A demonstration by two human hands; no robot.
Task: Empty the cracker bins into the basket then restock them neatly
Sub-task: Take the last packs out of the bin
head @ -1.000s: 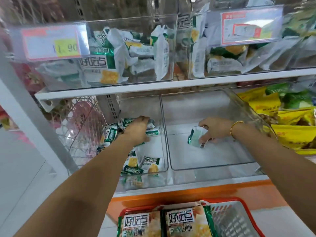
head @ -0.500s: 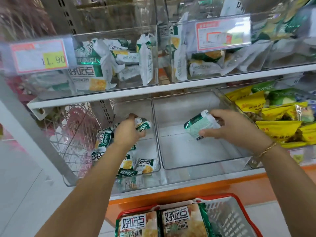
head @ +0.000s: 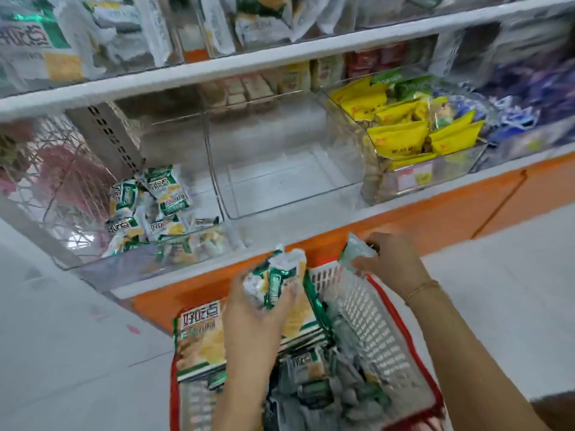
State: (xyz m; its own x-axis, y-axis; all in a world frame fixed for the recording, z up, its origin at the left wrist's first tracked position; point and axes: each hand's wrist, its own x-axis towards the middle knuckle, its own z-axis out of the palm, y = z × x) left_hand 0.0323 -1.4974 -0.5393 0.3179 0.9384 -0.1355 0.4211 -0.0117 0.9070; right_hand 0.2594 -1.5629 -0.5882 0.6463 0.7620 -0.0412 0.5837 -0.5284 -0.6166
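My left hand (head: 252, 318) grips a bunch of green-and-white cracker packs (head: 277, 278) above the red basket (head: 401, 331). My right hand (head: 392, 265) holds one cracker pack (head: 354, 253) over the basket's far rim. Loose packs and two large cracker bags (head: 200, 340) lie in the basket. The left clear bin (head: 186, 256) on the lower shelf holds several cracker packs (head: 149, 206) at its left side. The middle clear bin (head: 280, 181) holds nothing.
A clear bin of yellow snack bags (head: 404, 132) stands right of the middle bin. Upper shelf bins (head: 93, 42) hold more cracker packs. An orange base panel (head: 435, 219) runs under the shelf. A wire rack (head: 56, 175) stands at the left. Pale floor tiles (head: 77, 353) surround the basket.
Both hands have come out of the bins and down to the basket, each carrying cracker packs. The view has tilted down, showing more of the basket.
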